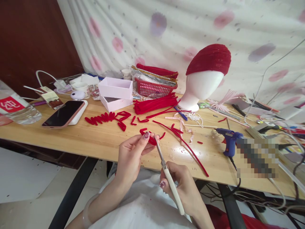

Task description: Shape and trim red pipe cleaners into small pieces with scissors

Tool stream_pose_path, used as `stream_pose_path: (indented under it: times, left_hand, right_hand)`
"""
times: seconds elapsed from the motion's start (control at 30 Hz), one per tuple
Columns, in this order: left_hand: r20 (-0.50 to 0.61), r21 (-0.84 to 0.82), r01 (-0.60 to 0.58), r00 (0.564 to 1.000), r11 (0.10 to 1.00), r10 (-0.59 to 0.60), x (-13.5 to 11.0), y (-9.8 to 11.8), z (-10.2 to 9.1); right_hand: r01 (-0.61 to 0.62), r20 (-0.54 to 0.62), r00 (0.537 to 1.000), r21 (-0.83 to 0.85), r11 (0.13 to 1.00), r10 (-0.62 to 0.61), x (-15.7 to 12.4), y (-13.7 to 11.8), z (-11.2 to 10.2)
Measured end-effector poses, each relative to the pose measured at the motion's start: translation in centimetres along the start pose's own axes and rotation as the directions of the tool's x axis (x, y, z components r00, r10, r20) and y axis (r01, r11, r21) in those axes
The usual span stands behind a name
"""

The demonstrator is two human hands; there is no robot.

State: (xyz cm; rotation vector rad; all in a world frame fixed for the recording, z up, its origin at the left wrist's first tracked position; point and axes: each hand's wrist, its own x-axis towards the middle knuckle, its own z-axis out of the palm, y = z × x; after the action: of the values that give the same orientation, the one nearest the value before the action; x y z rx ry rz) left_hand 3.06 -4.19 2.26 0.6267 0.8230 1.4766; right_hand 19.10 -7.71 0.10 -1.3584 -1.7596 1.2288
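Observation:
Between the thumb and fingers of my left hand (133, 152) is pinched a red pipe cleaner (152, 141), bent, with its ends sticking out. My right hand (179, 181) grips pliers with pale handles (172, 190), whose metal jaws reach up to the red piece beside my left fingertips. Whether the jaws clamp it I cannot tell. On the table just beyond lie short bent red pieces (143, 120) and a row of folded red loops (102, 118). A long red pipe cleaner (190, 151) runs diagonally to the right of my hands.
A white foam head with a red cap (209, 60) stands at the back. Near it are a red pipe-cleaner bundle (154, 104), a red basket (154, 88) and white boxes (115, 87). A blue glue gun (230, 140) lies right; a phone (63, 114) and bottle (20, 109) are left.

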Motion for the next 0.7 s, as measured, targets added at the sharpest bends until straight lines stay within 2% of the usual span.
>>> stream_pose_path:
  times: [0.23,0.33,0.43,0.7]
  left_hand:
    - [-0.037,0.004,-0.004,0.999,1.000,0.005,0.07,0.05,0.10]
    - [-0.055,-0.020,-0.003,0.998,1.000,0.002,0.09,0.06,0.10]
    - [-0.053,-0.023,0.000,0.999,1.000,-0.002,0.02,-0.01,0.12]
    - [-0.040,0.009,0.004,0.999,1.000,-0.004,0.16,-0.29,0.22]
  right_hand:
    - [-0.078,0.002,0.997,0.086,0.993,0.078,-0.05,0.83,0.30]
    - [0.016,0.022,1.000,0.098,0.995,-0.018,0.05,0.63,0.33]
    - [0.082,0.040,0.996,0.072,0.994,-0.085,0.06,0.36,0.20]
    - [0.010,0.000,1.000,-0.058,0.998,-0.010,0.29,0.41,0.33]
